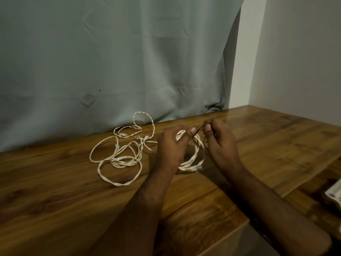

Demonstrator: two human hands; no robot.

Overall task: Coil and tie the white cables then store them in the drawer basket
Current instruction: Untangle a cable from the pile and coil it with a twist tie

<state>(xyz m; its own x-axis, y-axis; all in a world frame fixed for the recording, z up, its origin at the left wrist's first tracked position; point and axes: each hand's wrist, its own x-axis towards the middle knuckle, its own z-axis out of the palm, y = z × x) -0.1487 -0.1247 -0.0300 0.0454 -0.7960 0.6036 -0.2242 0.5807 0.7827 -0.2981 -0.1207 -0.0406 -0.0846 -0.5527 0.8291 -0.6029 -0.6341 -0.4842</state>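
Observation:
A coiled white twisted cable [195,159] stands between my hands on the wooden table [55,191]. My left hand [171,145] grips the coil's upper left side, thumb up. My right hand [221,141] pinches a thin dark tie [200,129] at the top of the coil, and my left thumb touches the tie's other end. A loose tangle of white cables [120,159] lies on the table to the left. A smaller twisted cable loop [140,124] rests behind the tangle, near the curtain.
A grey-green curtain [110,61] hangs behind the table, with a pale wall [295,52] to the right. At the right edge a white object [335,195] is partly in view on a lower wooden surface. The table's front right corner drops off below my right forearm.

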